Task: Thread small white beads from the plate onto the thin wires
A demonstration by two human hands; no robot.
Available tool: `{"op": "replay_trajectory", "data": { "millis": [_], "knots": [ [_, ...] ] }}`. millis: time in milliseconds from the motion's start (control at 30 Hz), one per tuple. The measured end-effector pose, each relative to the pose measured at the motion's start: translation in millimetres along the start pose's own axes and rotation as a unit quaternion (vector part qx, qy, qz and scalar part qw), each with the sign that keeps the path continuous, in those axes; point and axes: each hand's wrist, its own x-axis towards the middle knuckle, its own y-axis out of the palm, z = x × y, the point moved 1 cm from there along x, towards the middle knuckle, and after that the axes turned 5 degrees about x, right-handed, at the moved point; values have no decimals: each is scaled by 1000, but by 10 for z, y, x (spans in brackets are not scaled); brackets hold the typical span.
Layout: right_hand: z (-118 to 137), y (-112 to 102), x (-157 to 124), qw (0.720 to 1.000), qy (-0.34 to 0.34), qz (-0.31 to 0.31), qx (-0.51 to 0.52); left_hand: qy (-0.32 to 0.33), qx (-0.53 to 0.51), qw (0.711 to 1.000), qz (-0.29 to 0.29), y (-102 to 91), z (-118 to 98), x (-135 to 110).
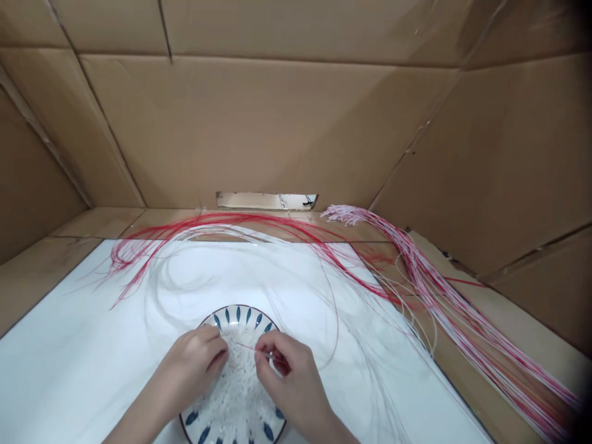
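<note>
A round plate (238, 313) with a blue leaf pattern on its rim lies on the white sheet (69, 357) and holds a heap of small white pieces (231, 394). Both hands hover over it. My left hand (192, 364) is curled, its fingertips pressed together over the white pieces. My right hand (289, 379) pinches a thin red wire (247, 346) whose end points toward the left hand. What the left fingers hold is too small to make out.
Loose red wires (222, 225) and white wires (194, 271) sweep in arcs across the sheet. A thick red-and-white bundle (444, 296) runs down the right side. Cardboard walls (259, 123) enclose the spot, with a small slot (266, 200) at the back.
</note>
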Motion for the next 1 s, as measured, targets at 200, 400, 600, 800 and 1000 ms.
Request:
{"op": "replay_trajectory", "data": {
  "millis": [200,400,600,800,1000],
  "knots": [
    [-1,27,11,1000,0,9,8,-43,-171,982,-69,-87,-74,-68],
    [79,15,-26,999,-41,-14,24,-241,-506,825,-71,-195,-88,-132],
    [145,-23,-56,995,-91,-20,22,-275,-610,743,-15,-167,-41,-138],
    [128,-15,-81,995,-103,4,-11,-259,-631,731,3,-142,-15,-153],
    [137,-10,-83,995,-99,20,-21,-272,-631,726,12,-171,-58,-155]
  ]
}}
